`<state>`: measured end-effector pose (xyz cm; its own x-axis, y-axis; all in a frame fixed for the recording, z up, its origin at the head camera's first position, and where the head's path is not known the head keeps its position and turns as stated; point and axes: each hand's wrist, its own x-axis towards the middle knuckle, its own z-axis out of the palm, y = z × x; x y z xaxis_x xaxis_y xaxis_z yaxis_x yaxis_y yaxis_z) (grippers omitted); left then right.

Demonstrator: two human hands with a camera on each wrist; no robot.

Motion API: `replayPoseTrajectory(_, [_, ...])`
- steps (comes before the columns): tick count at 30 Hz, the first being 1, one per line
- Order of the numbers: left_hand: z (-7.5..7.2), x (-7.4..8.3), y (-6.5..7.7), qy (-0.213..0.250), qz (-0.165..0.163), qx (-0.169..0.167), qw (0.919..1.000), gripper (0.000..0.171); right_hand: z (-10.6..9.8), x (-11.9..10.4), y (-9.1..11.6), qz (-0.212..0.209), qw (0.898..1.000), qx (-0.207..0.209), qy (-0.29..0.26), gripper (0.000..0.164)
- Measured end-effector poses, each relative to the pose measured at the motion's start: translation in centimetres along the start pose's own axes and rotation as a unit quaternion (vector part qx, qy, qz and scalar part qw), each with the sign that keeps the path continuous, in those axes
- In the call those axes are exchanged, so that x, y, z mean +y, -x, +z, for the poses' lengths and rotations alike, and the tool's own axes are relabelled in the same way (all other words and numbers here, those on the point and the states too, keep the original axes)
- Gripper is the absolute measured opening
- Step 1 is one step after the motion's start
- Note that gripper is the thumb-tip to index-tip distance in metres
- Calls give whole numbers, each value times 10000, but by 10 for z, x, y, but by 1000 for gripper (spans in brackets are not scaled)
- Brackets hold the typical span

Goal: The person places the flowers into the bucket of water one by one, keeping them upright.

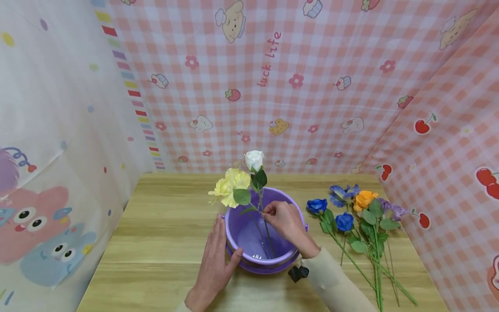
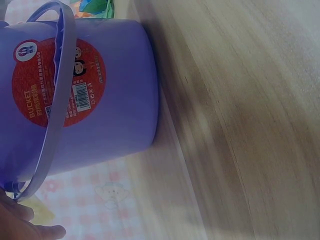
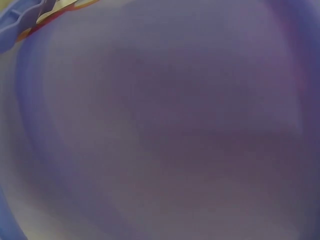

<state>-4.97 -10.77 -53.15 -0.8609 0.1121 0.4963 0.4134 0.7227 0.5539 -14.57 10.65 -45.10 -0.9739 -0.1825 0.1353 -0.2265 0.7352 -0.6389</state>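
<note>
A purple bucket (image 1: 295,207) stands on the table, its handle hanging down the near side. A red label (image 2: 93,65) marks that side in the left wrist view. Leaning inside are a white rose (image 1: 254,160) and a yellow flower (image 1: 231,187), their blooms above the rim. My right hand (image 1: 284,220) reaches over the rim and pinches a stem, apparently the white rose's. Along the bucket's left side lies my left hand (image 1: 216,255), fingers straight, thumb against the near wall. Blurred purple bucket wall (image 3: 170,110) fills the right wrist view.
Right of the bucket lie blue roses (image 1: 317,206), a blue-violet flower (image 1: 342,196), an orange flower (image 1: 365,200) and a purple flower (image 1: 393,210), stems toward the near edge. A wrist camera (image 1: 298,274) sits by the right sleeve. Checked cloth (image 1: 249,112) hangs behind the table.
</note>
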Motion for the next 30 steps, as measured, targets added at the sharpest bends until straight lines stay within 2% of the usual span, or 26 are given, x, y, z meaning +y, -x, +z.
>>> replayPoseTrajectory(12, [2,-1,0,29,50,74,10000,86,5,-1,-7,150,9967,-797,-39,3])
replayPoseTrajectory(18, [2,0,0,29,-19,-1,10000,86,5,1,-6,68,9958,-916,-22,4])
replayPoseTrajectory(22, [1,1,0,32,-63,-70,10000,86,3,0,-3,-6,9970,-776,24,5])
replayPoseTrajectory(25, [2,1,0,31,-68,-83,9999,86,0,0,2,-200,9987,-474,-21,5])
replayPoseTrajectory(30, [3,0,0,60,-1,32,10000,86,-8,1,12,-449,9978,109,-485,7])
